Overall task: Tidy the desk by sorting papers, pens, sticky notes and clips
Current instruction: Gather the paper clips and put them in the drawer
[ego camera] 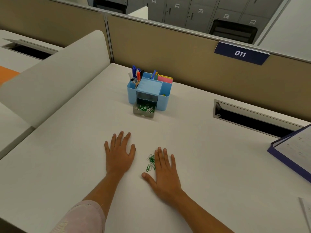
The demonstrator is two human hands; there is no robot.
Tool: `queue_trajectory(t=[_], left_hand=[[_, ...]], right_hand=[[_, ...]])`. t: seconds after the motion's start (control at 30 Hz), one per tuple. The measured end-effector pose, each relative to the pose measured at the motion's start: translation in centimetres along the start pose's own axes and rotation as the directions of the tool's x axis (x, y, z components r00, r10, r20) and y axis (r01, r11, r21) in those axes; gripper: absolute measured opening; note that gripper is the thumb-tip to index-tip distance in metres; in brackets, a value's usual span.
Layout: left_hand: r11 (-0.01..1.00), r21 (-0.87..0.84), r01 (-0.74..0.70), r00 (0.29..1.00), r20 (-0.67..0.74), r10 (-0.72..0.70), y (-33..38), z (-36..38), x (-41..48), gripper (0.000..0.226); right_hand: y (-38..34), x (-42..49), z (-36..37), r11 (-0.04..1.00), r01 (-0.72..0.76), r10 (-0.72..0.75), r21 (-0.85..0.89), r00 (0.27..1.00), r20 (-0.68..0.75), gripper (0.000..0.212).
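Note:
A small heap of green and white paper clips (pixel 150 162) lies on the white desk (pixel 67 148) between my hands. My right hand (pixel 165 172) lies flat with straight fingers, its forefinger edge touching the heap. My left hand (pixel 119 152) rests flat on the desk a little to the left, apart from the clips. Farther back stands a light blue organiser (pixel 148 91) with several pens (pixel 136 75) and pink and yellow sticky notes (pixel 165 78) in it. Its grey drawer (pixel 143 110) is pulled out and holds more clips.
A blue folder with papers (pixel 293 148) lies at the right edge, and a sheet corner (pixel 306 214) shows at the lower right. A cable slot (pixel 252 117) opens in the desk behind it. Beige partitions stand at the back and a white one at the left.

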State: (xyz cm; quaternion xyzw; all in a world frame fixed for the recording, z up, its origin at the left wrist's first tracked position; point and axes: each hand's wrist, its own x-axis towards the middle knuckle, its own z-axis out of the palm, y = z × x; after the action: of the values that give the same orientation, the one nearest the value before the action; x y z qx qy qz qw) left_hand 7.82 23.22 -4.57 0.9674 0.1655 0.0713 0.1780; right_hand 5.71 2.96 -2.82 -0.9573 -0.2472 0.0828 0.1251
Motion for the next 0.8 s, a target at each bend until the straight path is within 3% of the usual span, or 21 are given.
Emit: queue_trajectory(t=[0.23,0.4,0.57,0.67,0.8], left_hand=[[1.000,0.010,0.005,1.000,0.010,-0.005,0.0,0.0,0.0,0.061],[1.000,0.003,0.005,1.000,0.006,-0.005,0.0,0.0,0.0,0.061],[1.000,-0.008,0.006,1.000,0.001,-0.006,0.1,0.0,-0.1,0.062],[1.000,-0.002,0.013,1.000,0.005,-0.013,0.0,0.0,-0.1,0.061],[1.000,0.006,0.013,1.000,0.009,-0.013,0.0,-0.1,0.0,0.060]], right_hand=[[0.1,0.3,-0.3,0.959,0.124,-0.107,0.255,0.991,-0.079,0.071],[0.0,1.7,0.3,0.934,0.150,-0.101,0.325,0.981,-0.164,0.042],[1.0,2.4,0.5,0.937,0.197,-0.102,0.288,0.943,-0.316,0.031],[1.9,2.7,-0.7,0.933,0.233,-0.175,0.273,0.960,-0.219,0.030],[3.7,3.4,-3.4,0.915,0.294,-0.326,0.275,0.942,0.077,0.036]])
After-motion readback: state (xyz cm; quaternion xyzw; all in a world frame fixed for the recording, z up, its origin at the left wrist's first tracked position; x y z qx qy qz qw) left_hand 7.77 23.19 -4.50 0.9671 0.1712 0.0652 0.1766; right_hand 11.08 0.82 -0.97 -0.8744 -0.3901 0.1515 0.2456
